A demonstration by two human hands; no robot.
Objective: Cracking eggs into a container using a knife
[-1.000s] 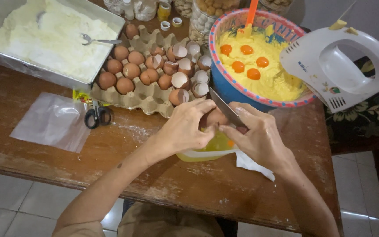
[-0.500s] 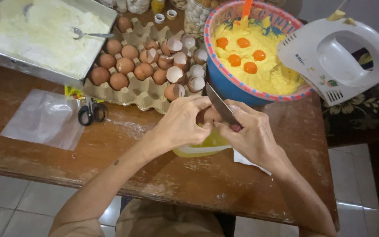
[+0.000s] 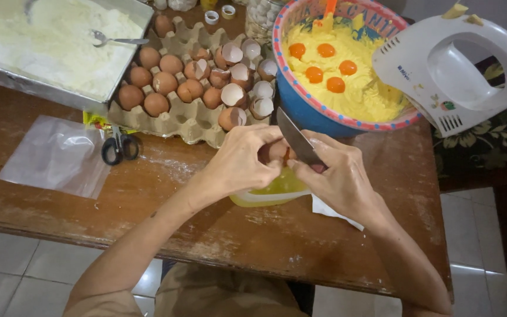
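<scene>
My left hand and my right hand meet over a small yellow container that sits on the wooden surface just in front of me. Between them I hold a brown egg; the fingers of my left hand curl closed round its left side, and the thumb and fingertips of my right press against its other side. My right hand also grips a knife, fingers wrapped shut on the handle, with the blade slanting up and away toward the bowl. The egg hangs directly above the container, which holds a yellowish liquid; whether the shell is already split I cannot tell, since my fingers cover most of it.

Just beyond my hands stands a blue mixing bowl with a pink patterned rim, filled with yellow batter and five whole yolks on top. A white hand mixer rests against its right edge. To the left of the bowl lies a cardboard egg tray, whole brown eggs on its left part and empty shells on its right. Farther left is a metal tray of flour with a spoon lying in it. Small black scissors lie beside a clear plastic bag on the surface, and a white paper peeks out under my right hand
</scene>
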